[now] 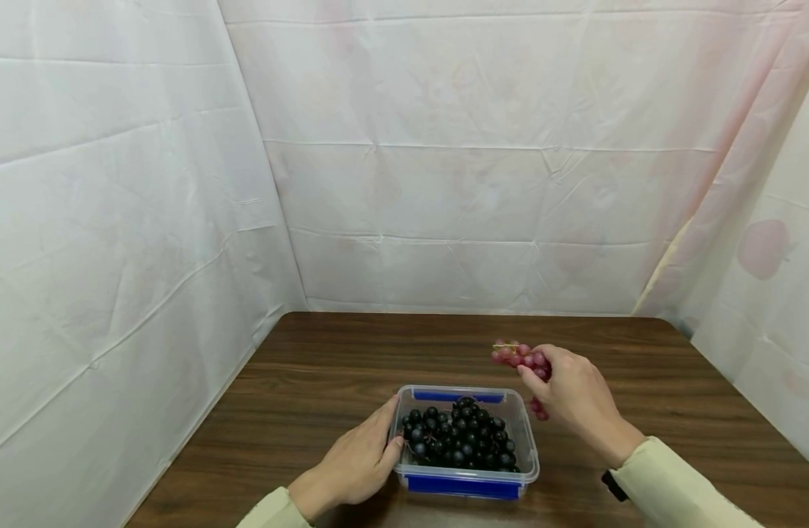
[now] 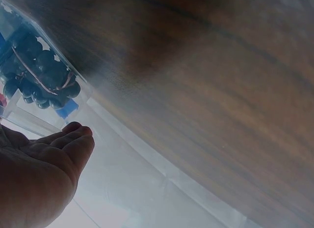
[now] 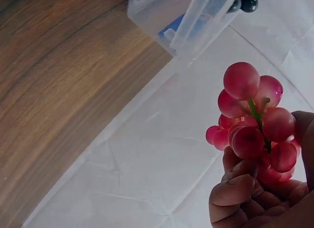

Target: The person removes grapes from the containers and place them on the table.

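A clear plastic box [image 1: 528,440] with blue clips stands on the table, holding dark grapes [image 1: 466,436]. My left hand [image 1: 358,458] rests along the box's left wall, thumb at the rim; the left wrist view shows its straight fingers [image 2: 73,144] beside the plastic. Above the table, at the box's back right corner, my right hand [image 1: 579,392] grips a bunch of red grapes [image 1: 519,357]. In the right wrist view the red grapes [image 3: 248,139] stick out between thumb and curled fingers [image 3: 233,191], a green stem showing among them.
The brown wooden table [image 1: 351,352] reaches back to a white cloth wall [image 1: 444,191]. More white cloth [image 1: 114,220] hangs at the left side, and another sheet with faint fruit prints [image 1: 763,249] is at the right.
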Motion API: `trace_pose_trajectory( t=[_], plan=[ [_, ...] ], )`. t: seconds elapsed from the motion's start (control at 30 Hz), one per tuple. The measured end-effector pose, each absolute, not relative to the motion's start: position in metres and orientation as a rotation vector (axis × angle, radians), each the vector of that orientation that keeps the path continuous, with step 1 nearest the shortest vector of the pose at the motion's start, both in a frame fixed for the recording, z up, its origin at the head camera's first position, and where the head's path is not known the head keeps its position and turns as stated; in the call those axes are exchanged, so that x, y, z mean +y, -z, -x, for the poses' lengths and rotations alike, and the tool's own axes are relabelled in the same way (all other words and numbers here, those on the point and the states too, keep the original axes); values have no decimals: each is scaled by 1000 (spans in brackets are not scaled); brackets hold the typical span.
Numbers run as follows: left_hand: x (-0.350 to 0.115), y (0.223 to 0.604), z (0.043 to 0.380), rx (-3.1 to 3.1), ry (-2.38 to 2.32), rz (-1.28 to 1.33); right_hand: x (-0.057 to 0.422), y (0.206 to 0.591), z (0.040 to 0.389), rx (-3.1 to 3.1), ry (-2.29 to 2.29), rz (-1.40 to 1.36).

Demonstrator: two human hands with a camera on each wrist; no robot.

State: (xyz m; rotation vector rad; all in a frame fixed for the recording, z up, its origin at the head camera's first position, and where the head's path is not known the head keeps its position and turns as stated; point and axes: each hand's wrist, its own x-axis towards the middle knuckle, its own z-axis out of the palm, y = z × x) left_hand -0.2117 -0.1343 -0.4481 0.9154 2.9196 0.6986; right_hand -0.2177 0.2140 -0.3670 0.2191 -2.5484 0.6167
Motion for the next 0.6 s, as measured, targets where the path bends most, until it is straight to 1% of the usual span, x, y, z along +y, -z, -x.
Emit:
trace_pose_trajectory(
  t=[0.6],
  plan=[
    [-134, 447, 212, 2899, -728, -917, 233, 381, 226, -2597, -606, -153]
  ],
)
